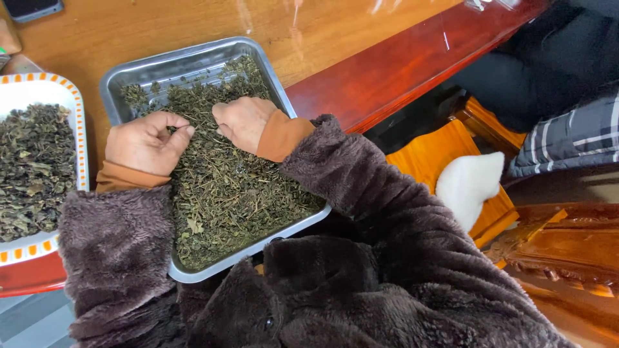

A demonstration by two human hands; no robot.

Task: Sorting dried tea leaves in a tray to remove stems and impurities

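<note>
A rectangular metal tray (193, 59) sits on the wooden table, filled with dried green leaves and stems (232, 193). My left hand (145, 143) rests on the leaves at the tray's left side, fingers curled and pinching a small bit of leaf between thumb and fingertips. My right hand (244, 122) lies knuckles-up on the leaves near the middle of the tray, fingers bent down into the pile. Both arms wear fuzzy dark brown sleeves with orange cuffs.
A white dish with an orange patterned rim (78, 116) holds darker dried leaves at the left. A phone (31, 9) lies at the far left corner. The table's red edge (400, 64) runs diagonally; wooden stools (445, 151) and another person's clothing (567, 135) are at right.
</note>
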